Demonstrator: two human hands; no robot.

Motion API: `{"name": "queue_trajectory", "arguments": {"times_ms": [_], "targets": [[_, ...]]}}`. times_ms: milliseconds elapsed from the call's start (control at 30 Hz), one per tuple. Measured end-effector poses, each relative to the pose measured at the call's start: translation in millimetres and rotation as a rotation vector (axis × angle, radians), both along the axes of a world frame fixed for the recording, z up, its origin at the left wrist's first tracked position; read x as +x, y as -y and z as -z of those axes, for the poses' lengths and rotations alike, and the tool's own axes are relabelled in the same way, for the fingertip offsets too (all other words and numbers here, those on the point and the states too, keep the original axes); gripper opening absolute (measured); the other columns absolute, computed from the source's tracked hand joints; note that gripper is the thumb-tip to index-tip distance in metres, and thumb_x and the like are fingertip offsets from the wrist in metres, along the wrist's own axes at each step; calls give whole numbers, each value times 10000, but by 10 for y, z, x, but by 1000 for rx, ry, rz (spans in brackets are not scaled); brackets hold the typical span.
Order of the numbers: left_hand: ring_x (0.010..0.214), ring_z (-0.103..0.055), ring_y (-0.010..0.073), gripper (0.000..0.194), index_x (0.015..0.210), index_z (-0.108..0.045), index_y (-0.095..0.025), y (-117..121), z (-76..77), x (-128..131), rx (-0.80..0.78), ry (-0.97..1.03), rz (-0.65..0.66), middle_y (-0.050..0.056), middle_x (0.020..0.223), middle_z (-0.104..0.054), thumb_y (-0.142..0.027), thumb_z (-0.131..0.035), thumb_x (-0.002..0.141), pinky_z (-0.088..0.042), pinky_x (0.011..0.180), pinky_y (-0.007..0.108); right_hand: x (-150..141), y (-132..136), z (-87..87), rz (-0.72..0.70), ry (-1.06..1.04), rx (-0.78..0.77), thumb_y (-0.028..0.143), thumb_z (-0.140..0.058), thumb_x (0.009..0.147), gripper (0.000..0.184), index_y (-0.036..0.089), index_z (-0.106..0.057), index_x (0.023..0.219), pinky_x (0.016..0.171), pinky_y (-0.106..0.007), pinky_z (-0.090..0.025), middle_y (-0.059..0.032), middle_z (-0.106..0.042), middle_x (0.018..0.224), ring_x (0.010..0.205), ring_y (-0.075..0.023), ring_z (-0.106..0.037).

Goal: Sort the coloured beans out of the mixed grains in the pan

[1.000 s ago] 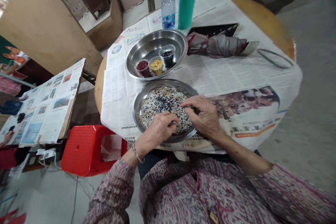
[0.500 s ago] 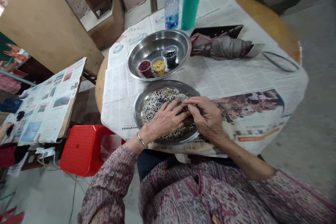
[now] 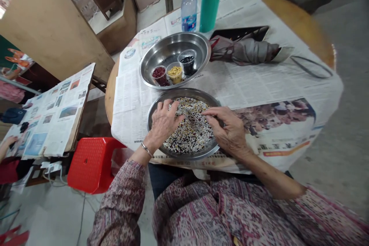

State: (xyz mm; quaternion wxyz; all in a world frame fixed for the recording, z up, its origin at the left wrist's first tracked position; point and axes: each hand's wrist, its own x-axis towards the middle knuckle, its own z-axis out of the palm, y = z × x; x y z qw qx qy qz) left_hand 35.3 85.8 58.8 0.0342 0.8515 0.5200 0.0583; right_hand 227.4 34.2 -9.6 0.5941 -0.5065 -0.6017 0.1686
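Observation:
A steel basin (image 3: 150,117) in front of me holds mixed white, yellow, dark red and black grains and beans (image 3: 190,130). My left hand (image 3: 164,121), with a bracelet at its wrist, rests over the basin's left side, fingers apart and touching the grains. Over the right side, my right hand (image 3: 229,130) has thumb and index finger pinched together; what lies between them is too small to see. Behind stands a second steel basin (image 3: 164,52) with three clear cups: red beans (image 3: 159,73), yellow beans (image 3: 175,73) and black beans (image 3: 188,63).
Newspaper (image 3: 245,80) covers the round table. A water bottle (image 3: 188,7), a teal bottle (image 3: 211,2) and a folded grey umbrella (image 3: 245,50) are at the back. A red stool (image 3: 89,163) stands left, near another newspaper-covered table (image 3: 63,111) with a person's hand (image 3: 10,142).
My left hand has moved left across the grains, away from my right hand, uncovering the middle of the basin. My right hand stays at the right side, still pinched.

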Motion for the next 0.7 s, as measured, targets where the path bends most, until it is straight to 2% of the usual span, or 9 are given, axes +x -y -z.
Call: {"name": "queue_trajectory", "arguments": {"times_ms": [67, 133, 233, 300, 367, 500, 600, 700], "targets": [[1289, -473, 351, 636, 1408, -497, -195, -55, 20, 48, -35, 2, 10, 148, 1444, -504, -509, -704, 895, -496, 1019, 475, 2, 0, 3, 0, 5, 3, 215, -574, 923, 150, 262, -717, 920, 870, -432, -541, -50, -745, 943, 909, -228, -688], [1284, -479, 363, 727, 1424, -490, -192, -116, 69, 123, -65, 3, 10, 158, 1431, -498, -540, -754, 843, -483, 1040, 506, 4, 0, 6, -3, 8, 2, 215, -578, 922, 150, 260, -720, 923, 872, -435, -540, -52, -746, 943, 909, -230, -689], [1246, -520, 326, 543, 1365, -552, -204, -201, 168, 249, -81, 51, 110, 131, 1338, -541, -434, -715, 901, -478, 1061, 500, 3, 0, 8, -4, 5, 0, 220, -583, 920, 146, 259, -724, 917, 880, -444, -540, -48, -747, 934, 900, -230, -690], [1213, -556, 269, 342, 1282, -599, -199, -241, 219, 316, -117, 102, 222, 100, 1262, -576, -281, -640, 953, -481, 1078, 453, 2, 1, 10, -4, 0, 3, 225, -585, 921, 143, 255, -725, 916, 875, -443, -540, -47, -747, 939, 899, -230, -688], [1157, -593, 219, 245, 1191, -624, -180, -251, 233, 349, -182, 133, 319, 77, 1178, -610, -143, -561, 957, -499, 1061, 394, 3, 2, 14, -4, -2, 10, 228, -588, 923, 140, 251, -726, 916, 868, -441, -539, -50, -747, 942, 897, -231, -687], [1039, -631, 192, 210, 1057, -645, -167, -126, 121, 259, -283, 79, 406, 58, 1046, -637, -68, -510, 930, -539, 962, 342, 10, -1, 24, -8, -2, 17, 226, -585, 923, 143, 255, -726, 917, 865, -445, -540, -48, -746, 929, 889, -232, -688], [1024, -633, 180, 208, 1065, -656, -181, 57, -46, 63, -308, 21, 389, 52, 1060, -636, -96, -504, 952, -539, 932, 321, 10, -5, 29, -7, -1, 18, 224, -583, 924, 146, 260, -724, 919, 854, -443, -544, -46, -746, 934, 894, -231, -687], [1008, -633, 168, 169, 1035, -672, -210, 178, -193, -132, -333, -9, 318, 35, 1082, -636, -158, -521, 978, -543, 907, 314, 5, -6, 31, -2, -5, 23, 229, -581, 932, 143, 259, -721, 926, 854, -439, -544, -45, -744, 937, 900, -226, -684]]}}
